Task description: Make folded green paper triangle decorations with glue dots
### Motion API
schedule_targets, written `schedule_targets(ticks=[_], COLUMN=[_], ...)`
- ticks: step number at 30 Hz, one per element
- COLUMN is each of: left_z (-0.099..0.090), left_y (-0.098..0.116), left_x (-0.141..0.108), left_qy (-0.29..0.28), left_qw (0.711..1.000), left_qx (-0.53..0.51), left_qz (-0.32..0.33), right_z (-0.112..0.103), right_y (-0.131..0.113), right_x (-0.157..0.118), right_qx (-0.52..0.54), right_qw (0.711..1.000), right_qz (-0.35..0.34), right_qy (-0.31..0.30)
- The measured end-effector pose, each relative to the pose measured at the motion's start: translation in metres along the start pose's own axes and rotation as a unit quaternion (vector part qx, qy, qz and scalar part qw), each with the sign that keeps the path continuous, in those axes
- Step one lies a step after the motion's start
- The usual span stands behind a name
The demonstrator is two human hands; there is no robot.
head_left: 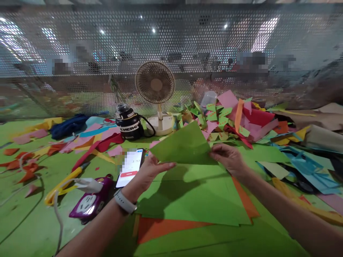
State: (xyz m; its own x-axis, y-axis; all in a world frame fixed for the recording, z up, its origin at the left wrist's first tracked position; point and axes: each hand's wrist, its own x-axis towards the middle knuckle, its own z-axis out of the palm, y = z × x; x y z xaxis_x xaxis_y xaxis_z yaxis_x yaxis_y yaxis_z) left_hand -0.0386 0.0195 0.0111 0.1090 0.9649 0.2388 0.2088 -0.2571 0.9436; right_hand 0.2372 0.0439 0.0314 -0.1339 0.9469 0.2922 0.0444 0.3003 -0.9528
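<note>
Between my two hands a sheet of green paper [182, 144] is held up, tilted above a stack. My left hand [154, 167] grips its lower left edge, thumb in front and fingers mostly hidden behind. At the right edge my right hand [226, 157] pinches the sheet between thumb and fingers. Below lies a stack of green paper sheets [198, 200], with the sheet's shadow on it. Orange paper [163, 228] sticks out from under the stack at the front and right.
Left of the stack lie a lit phone [130, 167], a purple power strip [91, 198] with a plug, and a yellow cutter [63, 185]. Behind stand a black bottle [129, 123] and a small fan [155, 84]. Coloured scraps [227, 117] pile up against a perforated metal screen [187, 43].
</note>
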Motion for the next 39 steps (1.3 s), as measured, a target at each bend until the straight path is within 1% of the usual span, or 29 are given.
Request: schedule_targets(ticks=[1,3,4,5,6,7,9,10,12,13,15,18,20,22,24,26,27,29,31,33,35,36,39], left_z=[-0.001,-0.006,-0.01,-0.014,-0.018,-0.022,-0.026,-0.026,-0.024,-0.022,-0.019,-0.021,-0.025,-0.03,-0.034,-0.036,-0.036,-0.033,-0.028,-0.022,-0.016,-0.013,-0.006], left_y=[0.002,0.006,0.009,0.011,0.012,0.011,0.006,0.001,-0.012,-0.018,-0.027,-0.028,-0.024,-0.021,-0.021,-0.023,-0.023,-0.022,-0.017,-0.011,-0.008,-0.007,-0.011], left_x=[0.001,0.0,-0.001,-0.002,-0.004,-0.005,-0.006,-0.007,-0.009,-0.01,-0.012,-0.014,-0.015,-0.015,-0.016,-0.017,-0.017,-0.015,-0.01,-0.004,0.002,0.005,0.008], left_qy=[-0.016,-0.055,-0.091,-0.118,-0.135,-0.144,-0.164,-0.179,-0.212,-0.225,-0.242,-0.28,-0.304,-0.316,-0.316,-0.297,-0.282,-0.244,-0.214,-0.195,-0.174,-0.168,-0.158], left_qw=[0.999,0.988,0.973,0.961,0.949,0.929,0.891,0.872,0.849,0.843,0.84,0.837,0.835,0.84,0.854,0.877,0.89,0.913,0.924,0.925,0.924,0.923,0.917], left_qx=[0.018,0.078,0.117,0.139,0.157,0.195,0.262,0.297,0.347,0.362,0.376,0.384,0.38,0.365,0.339,0.306,0.29,0.273,0.285,0.314,0.334,0.341,0.358], left_qz=[0.038,0.121,0.174,0.207,0.237,0.28,0.333,0.345,0.338,0.328,0.307,0.273,0.257,0.247,0.238,0.221,0.21,0.181,0.138,0.093,0.068,0.067,0.076], right_z=[0.0,-0.002,-0.003,-0.004,-0.004,-0.004,-0.002,-0.001,0.002,0.003,0.003,-0.001,-0.005,-0.008,-0.009,-0.007,-0.005,-0.001,0.005,0.011,0.015,0.017,0.022], right_y=[0.0,-0.004,-0.007,-0.009,-0.01,-0.009,-0.001,0.005,0.019,0.025,0.031,0.026,0.017,0.011,0.008,0.009,0.01,0.015,0.02,0.023,0.027,0.028,0.034], right_x=[-0.001,-0.003,-0.003,-0.003,-0.001,0.001,0.005,0.007,0.008,0.006,0.0,-0.013,-0.022,-0.028,-0.032,-0.034,-0.034,-0.034,-0.033,-0.032,-0.032,-0.032,-0.031], right_qx=[-0.009,-0.053,-0.084,-0.116,-0.148,-0.18,-0.244,-0.276,-0.333,-0.353,-0.376,-0.392,-0.393,-0.39,-0.389,-0.385,-0.379,-0.355,-0.329,-0.322,-0.339,-0.353,-0.396], right_qw=[1.0,0.998,0.995,0.991,0.985,0.978,0.957,0.943,0.914,0.902,0.886,0.87,0.854,0.838,0.831,0.838,0.847,0.875,0.903,0.922,0.925,0.922,0.91], right_qz=[-0.006,-0.032,-0.046,-0.061,-0.077,-0.097,-0.132,-0.143,-0.139,-0.13,-0.112,-0.087,-0.06,-0.031,-0.011,-0.005,-0.009,-0.024,-0.021,0.008,0.037,0.041,0.024], right_qy=[-0.01,-0.03,-0.037,-0.04,-0.043,-0.049,-0.087,-0.116,-0.185,-0.213,-0.247,-0.288,-0.337,-0.38,-0.398,-0.387,-0.372,-0.329,-0.274,-0.214,-0.167,-0.151,-0.121])
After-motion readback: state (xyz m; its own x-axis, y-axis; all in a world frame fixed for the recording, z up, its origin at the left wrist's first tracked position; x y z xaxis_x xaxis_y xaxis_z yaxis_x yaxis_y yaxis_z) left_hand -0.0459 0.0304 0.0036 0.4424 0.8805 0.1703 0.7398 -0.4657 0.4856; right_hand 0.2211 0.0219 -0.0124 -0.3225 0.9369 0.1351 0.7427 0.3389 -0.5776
